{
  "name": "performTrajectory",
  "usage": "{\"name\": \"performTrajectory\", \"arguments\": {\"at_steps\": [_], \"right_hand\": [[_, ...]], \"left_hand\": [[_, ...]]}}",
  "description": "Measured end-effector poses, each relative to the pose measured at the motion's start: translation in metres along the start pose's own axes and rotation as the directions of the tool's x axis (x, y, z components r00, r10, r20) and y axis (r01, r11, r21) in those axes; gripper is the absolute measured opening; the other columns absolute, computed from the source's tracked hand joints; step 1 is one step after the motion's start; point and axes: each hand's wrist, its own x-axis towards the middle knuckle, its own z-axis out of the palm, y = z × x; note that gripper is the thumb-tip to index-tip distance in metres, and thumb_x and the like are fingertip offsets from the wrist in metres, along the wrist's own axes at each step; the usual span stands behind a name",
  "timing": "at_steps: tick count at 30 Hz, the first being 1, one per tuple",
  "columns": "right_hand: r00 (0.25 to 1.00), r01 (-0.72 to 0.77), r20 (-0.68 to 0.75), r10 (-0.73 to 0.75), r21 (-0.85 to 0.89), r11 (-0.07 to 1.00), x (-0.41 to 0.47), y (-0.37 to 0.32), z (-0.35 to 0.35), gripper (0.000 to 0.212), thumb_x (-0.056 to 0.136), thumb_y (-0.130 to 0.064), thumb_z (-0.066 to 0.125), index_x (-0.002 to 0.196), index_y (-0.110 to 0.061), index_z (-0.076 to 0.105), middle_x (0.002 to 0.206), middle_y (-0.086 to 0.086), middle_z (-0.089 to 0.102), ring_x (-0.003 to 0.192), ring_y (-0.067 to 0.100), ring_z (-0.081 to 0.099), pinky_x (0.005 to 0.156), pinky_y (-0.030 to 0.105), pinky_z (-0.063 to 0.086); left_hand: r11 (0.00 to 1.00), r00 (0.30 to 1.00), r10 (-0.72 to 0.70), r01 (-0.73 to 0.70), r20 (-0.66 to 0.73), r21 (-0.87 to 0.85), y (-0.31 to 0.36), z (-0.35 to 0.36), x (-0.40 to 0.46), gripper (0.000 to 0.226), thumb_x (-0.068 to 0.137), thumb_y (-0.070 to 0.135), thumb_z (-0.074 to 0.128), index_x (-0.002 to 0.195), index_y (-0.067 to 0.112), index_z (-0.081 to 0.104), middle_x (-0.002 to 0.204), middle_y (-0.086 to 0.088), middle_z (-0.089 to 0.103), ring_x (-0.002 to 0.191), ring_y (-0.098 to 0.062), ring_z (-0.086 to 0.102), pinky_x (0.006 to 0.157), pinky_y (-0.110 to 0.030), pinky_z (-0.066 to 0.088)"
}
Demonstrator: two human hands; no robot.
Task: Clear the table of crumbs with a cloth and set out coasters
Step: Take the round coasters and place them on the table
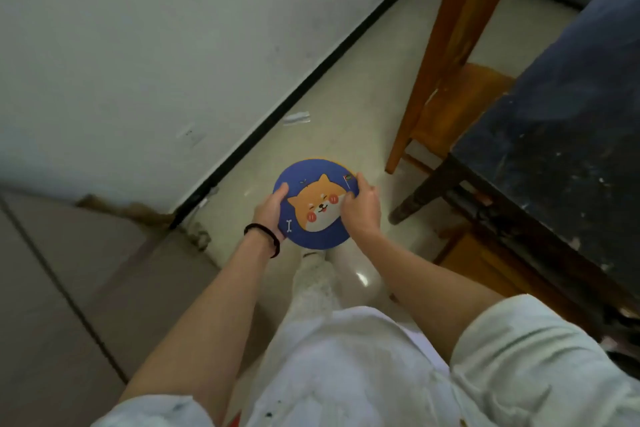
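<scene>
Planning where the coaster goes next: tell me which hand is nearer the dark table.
Right. The right hand grips the blue dog coaster on the edge facing the dark table; the left hand grips the opposite edge, farther from it.

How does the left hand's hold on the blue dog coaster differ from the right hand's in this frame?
The left hand grips the blue dog coaster at its left edge, thumb lying on the face; the right hand grips the right edge, its fingers curled over the printed top. The left wrist wears a black band; the right wrist is bare. Both hold the coaster in the air above the floor, beside the dark table, not on it.
</scene>
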Motion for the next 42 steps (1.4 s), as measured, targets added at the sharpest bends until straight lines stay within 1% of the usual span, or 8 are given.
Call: {"name": "performTrajectory", "arguments": {"at_steps": [6, 10, 16, 21, 24, 30, 36, 42], "right_hand": [[0.937, -0.089, -0.314, 0.154, 0.213, 0.973, 0.066, -0.033, -0.045, 0.045, 0.097, -0.014, 0.038, 0.142, -0.015, 0.033, 0.138, 0.012, 0.038, 0.123, 0.026, 0.044, 0.100, 0.033, 0.036], [0.815, -0.096, -0.491, 0.307, 0.408, 0.908, 0.081, -0.027, -0.085, 0.044, 0.096, -0.015, 0.041, 0.139, -0.018, 0.037, 0.137, 0.008, 0.039, 0.124, 0.021, 0.043, 0.096, 0.026, 0.037], [0.601, -0.056, -0.615, 0.510, 0.605, 0.795, 0.110, -0.011, -0.134, 0.040, 0.093, -0.013, 0.047, 0.132, -0.016, 0.044, 0.130, 0.006, 0.047, 0.115, 0.018, 0.049, 0.088, 0.023, 0.039], [0.513, -0.011, -0.558, 0.652, 0.755, 0.655, 0.144, -0.001, -0.180, 0.026, 0.092, -0.018, 0.054, 0.113, -0.005, 0.049, 0.101, 0.001, 0.050, 0.089, 0.011, 0.048, 0.060, 0.016, 0.038], [0.491, -0.019, -0.546, 0.678, 0.772, 0.636, 0.165, 0.002, -0.207, 0.017, 0.091, -0.019, 0.054, 0.099, -0.006, 0.048, 0.088, 0.000, 0.050, 0.085, 0.015, 0.049, 0.060, 0.018, 0.039], [0.383, 0.005, -0.553, 0.740, 0.802, 0.597, 0.189, -0.008, -0.239, 0.012, 0.095, -0.017, 0.047, 0.096, -0.008, 0.040, 0.087, -0.003, 0.046, 0.087, 0.014, 0.048, 0.067, 0.022, 0.040], [0.009, 0.078, -0.497, 0.868, 0.866, 0.495, 0.218, -0.016, -0.257, 0.011, 0.096, -0.018, 0.045, 0.098, -0.009, 0.039, 0.080, -0.003, 0.044, 0.084, 0.021, 0.048, 0.071, 0.033, 0.035], [-0.137, 0.061, -0.445, 0.885, 0.888, 0.455, 0.231, -0.021, -0.274, 0.029, 0.099, -0.014, 0.038, 0.125, -0.006, 0.045, 0.122, 0.013, 0.053, 0.113, 0.029, 0.049, 0.084, 0.033, 0.036]], "left_hand": [[0.982, 0.876, -0.125, 0.043, 0.465, 0.183, 0.078, 0.095, 0.059, 0.043, 0.099, 0.043, 0.027, 0.107, 0.017, 0.061, 0.089, -0.002, 0.075, 0.081, -0.017, 0.072, 0.074, -0.035, 0.058], [0.933, 0.720, -0.300, 0.084, 0.626, 0.350, 0.095, 0.168, 0.077, 0.053, 0.098, 0.049, 0.020, 0.113, 0.018, 0.061, 0.101, -0.004, 0.073, 0.091, -0.020, 0.070, 0.079, -0.036, 0.057], [0.813, 0.552, -0.504, 0.042, 0.665, 0.581, 0.096, 0.270, 0.096, 0.055, 0.098, 0.049, 0.017, 0.115, 0.018, 0.059, 0.102, -0.004, 0.073, 0.091, -0.020, 0.070, 0.082, -0.037, 0.055], [0.736, 0.485, -0.606, 0.041, 0.630, 0.676, 0.101, 0.337, 0.113, 0.067, 0.097, 0.052, 0.014, 0.095, 0.024, 0.075, 0.099, -0.001, 0.074, 0.088, -0.020, 0.071, 0.081, -0.037, 0.055], [0.670, 0.442, -0.674, 0.027, 0.592, 0.742, 0.111, 0.381, 0.125, 0.062, 0.097, 0.053, 0.014, 0.105, 0.024, 0.068, 0.099, -0.001, 0.073, 0.089, -0.020, 0.070, 0.086, -0.039, 0.052], [0.551, 0.542, -0.683, -0.059, 0.490, 0.832, 0.126, 0.458, 0.122, 0.050, 0.099, 0.047, 0.019, 0.110, 0.015, 0.055, 0.109, -0.004, 0.063, 0.098, -0.026, 0.060, 0.092, -0.046, 0.044], [0.471, 0.719, -0.543, -0.168, 0.435, 0.866, 0.102, 0.550, 0.179, 0.074, 0.073, 0.069, 0.046, 0.125, 0.017, 0.056, 0.122, -0.009, 0.064, 0.106, -0.035, 0.062, 0.092, -0.052, 0.050], [0.551, 0.747, -0.237, -0.423, 0.621, 0.720, 0.144, 0.617, 0.140, 0.048, 0.100, 0.038, 0.030, 0.141, 0.013, 0.039, 0.137, -0.012, 0.050, 0.122, -0.029, 0.051, 0.092, -0.033, 0.045]]}}
